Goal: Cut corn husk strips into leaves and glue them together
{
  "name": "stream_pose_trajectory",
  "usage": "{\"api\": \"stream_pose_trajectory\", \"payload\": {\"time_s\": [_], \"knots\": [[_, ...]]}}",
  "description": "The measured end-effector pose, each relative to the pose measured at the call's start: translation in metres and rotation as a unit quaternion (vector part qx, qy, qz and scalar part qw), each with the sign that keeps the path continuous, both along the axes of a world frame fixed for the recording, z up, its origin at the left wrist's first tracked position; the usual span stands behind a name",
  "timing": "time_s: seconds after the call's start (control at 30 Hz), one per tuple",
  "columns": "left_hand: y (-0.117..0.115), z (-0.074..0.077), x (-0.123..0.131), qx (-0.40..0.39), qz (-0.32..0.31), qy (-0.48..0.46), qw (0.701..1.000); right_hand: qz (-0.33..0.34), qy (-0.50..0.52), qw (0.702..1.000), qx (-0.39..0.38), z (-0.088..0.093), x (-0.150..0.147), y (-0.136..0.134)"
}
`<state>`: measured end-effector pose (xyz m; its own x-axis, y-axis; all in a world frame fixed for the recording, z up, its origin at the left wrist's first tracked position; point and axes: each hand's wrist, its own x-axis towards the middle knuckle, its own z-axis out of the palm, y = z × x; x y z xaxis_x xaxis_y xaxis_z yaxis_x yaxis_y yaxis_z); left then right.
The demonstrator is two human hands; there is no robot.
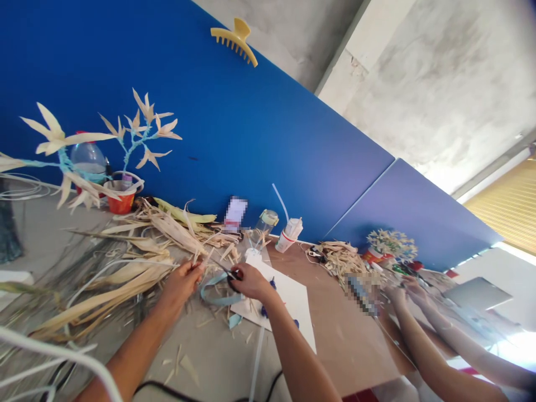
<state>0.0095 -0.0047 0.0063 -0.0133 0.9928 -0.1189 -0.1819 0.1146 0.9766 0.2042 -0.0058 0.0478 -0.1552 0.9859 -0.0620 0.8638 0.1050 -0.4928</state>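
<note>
The person's left hand [187, 277] is pinching a pale strip [205, 261] over the middle of the counter [218, 357], while the right hand [252, 282] is gripping black-handled scissors [233, 276], their blades pointing left toward the strip. Dried corn husks [144, 273] are lying spread to the left, a light blue ribbon [226, 301] is curling just nearer than the scissors, and husk flowers [147, 113] are standing far left in a red pot [120, 205]

Left hand [185, 281] pinches a pale strip [205, 260]; right hand [252, 282] grips black scissors [231, 274]
</note>
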Motion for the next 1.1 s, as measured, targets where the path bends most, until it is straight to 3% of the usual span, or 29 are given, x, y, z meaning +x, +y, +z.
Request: {"api": "stream_pose_trajectory", "payload": {"time_s": [0.1,0.23,0.3,0.4,0.63,0.8,0.97,1.1], "knots": [[-0.002,0.002,0.001,0.007,-0.003,-0.017,1.0,-0.03,0.22,0.975,-0.023,-0.001,0.015,-0.004],[-0.005,0.002,0.001,0.007,-0.007,-0.009,1.0,-0.023,0.498,0.862,-0.088,-0.003,0.015,-0.013],[-0.006,0.002,0.001,0.002,-0.008,-0.009,1.0,-0.024,0.562,0.82,-0.108,-0.002,0.01,-0.017],[-0.007,0.005,0.0,-0.008,-0.018,-0.019,1.0,-0.039,0.601,0.79,-0.117,0.002,0.004,-0.019],[-0.009,0.014,-0.002,-0.032,-0.036,-0.074,0.996,-0.006,0.578,0.807,-0.117,-0.005,-0.007,-0.01],[-0.009,0.018,-0.006,-0.032,-0.068,-0.088,0.993,-0.037,0.575,0.81,-0.105,-0.018,-0.007,-0.007],[-0.008,0.02,-0.01,-0.055,-0.116,-0.058,0.99,0.038,0.545,0.83,-0.117,-0.011,0.005,-0.014],[-0.01,0.018,-0.01,-0.057,-0.159,0.004,0.986,0.013,0.568,0.818,-0.088,-0.016,0.001,-0.015]]}}
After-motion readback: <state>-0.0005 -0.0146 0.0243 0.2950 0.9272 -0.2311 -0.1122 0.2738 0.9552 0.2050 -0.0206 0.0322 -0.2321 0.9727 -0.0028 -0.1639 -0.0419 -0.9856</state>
